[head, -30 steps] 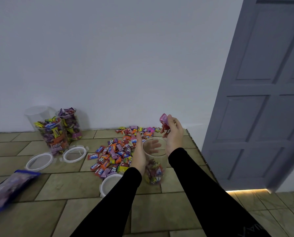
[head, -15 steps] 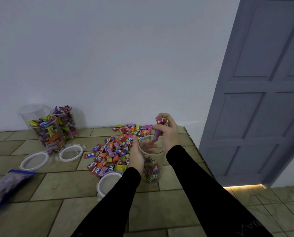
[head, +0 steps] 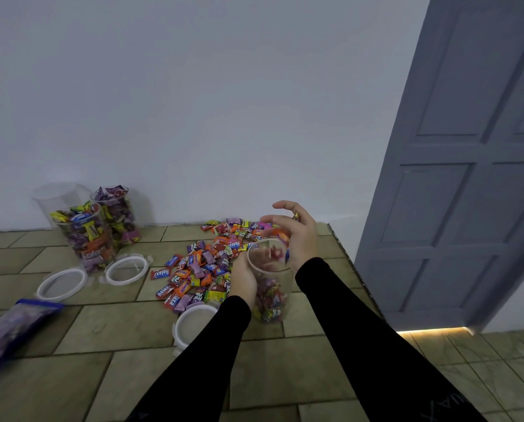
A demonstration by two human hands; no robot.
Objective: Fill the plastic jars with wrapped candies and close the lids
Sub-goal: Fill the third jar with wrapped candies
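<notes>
A clear plastic jar (head: 271,287), about a third full of wrapped candies, stands on the tiled platform. My left hand (head: 244,277) grips its left side. My right hand (head: 301,239) hovers over the jar's mouth with loosely curled fingers; a small wrapped candy (head: 295,215) shows between them. Blurred pink candies (head: 271,254) are inside the jar's upper part. A pile of loose wrapped candies (head: 206,263) lies just left of the jar. A white-rimmed lid (head: 193,325) lies in front of the pile, partly hidden by my left sleeve.
Two filled open jars (head: 87,236) (head: 119,217) and an empty one (head: 56,196) stand by the wall at the left, with two lids (head: 62,283) (head: 126,269) before them. A purple candy bag (head: 11,327) lies far left. The platform edge (head: 355,269) drops toward a grey door (head: 467,147).
My right hand has lowered from above the jar to its mouth and loosened its fingers; the pink candies it held are now inside the jar. My left hand has stayed on the jar.
</notes>
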